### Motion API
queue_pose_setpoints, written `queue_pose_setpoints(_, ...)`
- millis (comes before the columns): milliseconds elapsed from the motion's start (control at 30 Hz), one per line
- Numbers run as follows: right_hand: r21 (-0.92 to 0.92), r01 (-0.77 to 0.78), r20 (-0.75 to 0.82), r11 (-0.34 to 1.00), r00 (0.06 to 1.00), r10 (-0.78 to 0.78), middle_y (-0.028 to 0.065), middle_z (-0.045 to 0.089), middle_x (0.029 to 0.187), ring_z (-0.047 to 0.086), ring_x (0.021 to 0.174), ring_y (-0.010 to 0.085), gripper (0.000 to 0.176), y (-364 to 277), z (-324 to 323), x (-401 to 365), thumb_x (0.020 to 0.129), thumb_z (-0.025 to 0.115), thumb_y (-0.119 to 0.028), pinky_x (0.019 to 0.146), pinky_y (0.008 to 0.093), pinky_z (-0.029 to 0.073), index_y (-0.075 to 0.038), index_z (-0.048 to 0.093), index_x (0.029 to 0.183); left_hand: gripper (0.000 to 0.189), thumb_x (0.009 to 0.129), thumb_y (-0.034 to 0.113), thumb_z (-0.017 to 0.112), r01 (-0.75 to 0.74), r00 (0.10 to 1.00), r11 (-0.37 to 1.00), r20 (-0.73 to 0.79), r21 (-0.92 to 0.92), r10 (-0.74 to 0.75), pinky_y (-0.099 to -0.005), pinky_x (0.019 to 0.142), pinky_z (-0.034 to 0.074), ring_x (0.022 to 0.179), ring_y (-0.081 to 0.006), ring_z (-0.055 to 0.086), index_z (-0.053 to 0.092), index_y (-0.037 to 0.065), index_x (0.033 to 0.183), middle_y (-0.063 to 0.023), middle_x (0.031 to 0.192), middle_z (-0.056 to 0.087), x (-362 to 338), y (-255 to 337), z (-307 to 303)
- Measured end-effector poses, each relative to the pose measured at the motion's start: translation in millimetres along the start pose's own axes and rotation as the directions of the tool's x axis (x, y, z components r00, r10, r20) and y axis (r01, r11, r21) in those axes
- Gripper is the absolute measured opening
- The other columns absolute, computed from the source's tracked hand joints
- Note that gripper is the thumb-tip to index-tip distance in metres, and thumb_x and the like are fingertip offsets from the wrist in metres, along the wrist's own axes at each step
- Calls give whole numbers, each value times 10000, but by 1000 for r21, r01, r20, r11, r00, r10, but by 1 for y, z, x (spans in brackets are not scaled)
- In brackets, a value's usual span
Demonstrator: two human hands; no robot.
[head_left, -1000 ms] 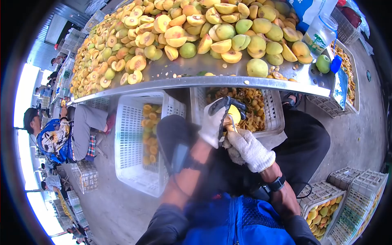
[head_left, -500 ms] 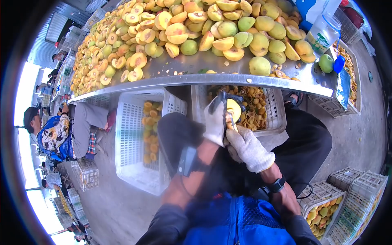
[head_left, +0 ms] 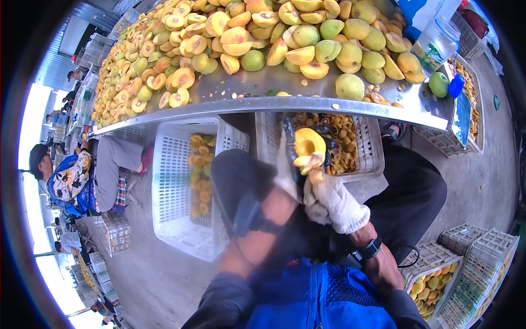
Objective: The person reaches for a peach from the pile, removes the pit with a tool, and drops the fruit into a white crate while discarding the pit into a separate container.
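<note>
Over the scrap crate, my left hand (head_left: 286, 164), in a white glove with black fingers, is closed around a yellow peach half (head_left: 309, 142). The half's hollowed cut face shows. My right hand (head_left: 335, 204), in a white knit glove, is closed just below the fruit, its fingertips against the peach's lower edge. Pale yellow flesh shows at those fingertips; whatever the right hand grips is hidden. Under both hands stands the crate (head_left: 374, 171) of peach trimmings. Left of my knee is a white crate (head_left: 170, 189) with peach halves inside.
A metal table (head_left: 241, 105) in front bears a large heap of peach halves (head_left: 235, 41). At its right end are a plastic jug (head_left: 435, 46) and a green fruit (head_left: 438, 85). Crates of peaches (head_left: 433, 285) stand at lower right. A seated person (head_left: 71, 181) is at left.
The peach half has turned so its hollow now faces me, with loose flesh at its lower edge. My left hand is blurred by motion; the right has shifted slightly.
</note>
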State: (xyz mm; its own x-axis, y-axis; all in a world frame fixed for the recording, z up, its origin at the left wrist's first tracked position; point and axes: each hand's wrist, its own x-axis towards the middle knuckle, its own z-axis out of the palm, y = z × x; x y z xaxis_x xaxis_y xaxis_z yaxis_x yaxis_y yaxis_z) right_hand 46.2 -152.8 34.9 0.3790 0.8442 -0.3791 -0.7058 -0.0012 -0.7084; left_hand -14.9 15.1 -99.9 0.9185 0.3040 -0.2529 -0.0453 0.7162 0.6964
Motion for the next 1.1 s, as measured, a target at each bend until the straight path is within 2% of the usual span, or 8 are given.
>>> queue_pose_setpoints(233,246,128,105,961,982,-158,-13,394,517,324,376,109,395,-25,-14,-14,1002,517,-436,372,268,247,-104,505,787,423,974,383,535,-173,979,977,-87,122,184,-383,973,483,1009,-218,616,540,45,1229,-72,1111,643,10,50,78)
queue_pose_setpoints(333,-966,147,-12,214,797,-603,185,582,802,587,690,357,232,-1,-47,10,977,559,-210,625,432,484,-23,616,1102,464,1008,447,446,-118,981,984,-168,-132,95,-384,941,509,1031,-213,620,543,63,1250,-72,1146,636,-4,84,93)
queue_pose_setpoints(567,-567,-25,-391,823,888,-242,44,516,596,509,523,171,252,-9,-43,9,997,546,-299,516,331,404,-49,572,1011,585,1031,521,367,-233,852,972,-486,-15,196,-386,884,533,977,-285,644,564,19,1259,-154,1151,652,-60,163,59)
queue_pose_setpoints(633,-596,70,-344,800,878,-333,-12,467,575,431,455,83,238,1,-49,13,1008,539,-308,425,249,329,-74,549,965,422,997,364,522,-24,523,412,-340,911,781,-423,914,498,997,-311,633,585,15,1227,-168,1143,642,-65,186,23)
queue_pose_setpoints(700,-588,68,-322,806,894,-310,-8,481,592,453,479,86,240,-9,-39,9,1006,542,-304,444,257,353,-69,545,959,378,893,213,653,444,531,-484,214,754,820,-425,956,463,1038,-313,625,605,15,1211,-187,1102,647,-79,216,34)
queue_pose_setpoints(833,-738,83,-281,670,865,-416,24,527,635,491,530,134,232,13,-53,21,997,548,-272,501,308,400,-41,557,980,453,814,171,727,-29,714,-44,51,999,698,-394,925,486,1032,-312,625,620,98,1248,-176,1155,624,-32,235,61)
queue_pose_setpoints(967,-747,-80,-375,660,871,-318,266,659,896,624,892,474,370,-8,-41,14,959,569,-334,748,470,495,-26,601,1160,535,776,161,773,-89,842,-371,268,924,467,-389,894,523,1011,-338,649,604,152,1284,-183,1169,620,64,217,137)
queue_pose_setpoints(1100,-751,-129,-418,647,852,-315,260,657,982,620,945,453,403,-9,-43,9,959,570,-358,799,472,492,-41,577,1208,537,768,216,777,-221,890,-548,396,807,225,-432,895,509,1037,-387,611,607,174,1276,-207,1200,577,136,195,147)
